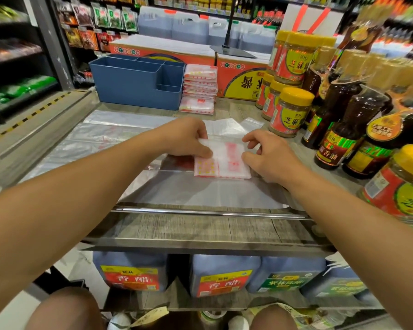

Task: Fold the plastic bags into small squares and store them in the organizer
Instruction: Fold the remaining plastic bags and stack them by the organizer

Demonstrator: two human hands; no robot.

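In the head view, the folded bag (221, 160) lies on the wooden shelf top (200, 226), resting on a sheet of clear plastic (200, 191) spread flat beneath it, roughly midway between the near metal rail and the blue organizer (134, 84) at the back left. The left hand (186, 136) pinches the bag's upper left corner with curled fingers, thumb on top of the film; the right hand (270, 156) closes its thumb and fingertips on the right edge. Both grips sit at opposite ends, probably to keep the slippery layers from springing open while the fold is squared up. The bag is nearly a square already, with its slightly longer side running left to right across the shelf and its red print facing up; the far edge looks lifted a little, the near edge flat. A stack of finished squares (199, 89) stands just beside the organizer's right wall, touching or almost touching it, so stowing appears not yet done for them. Jars (289, 110) and dark bottles (348, 129) crowd the right side, near the right hand
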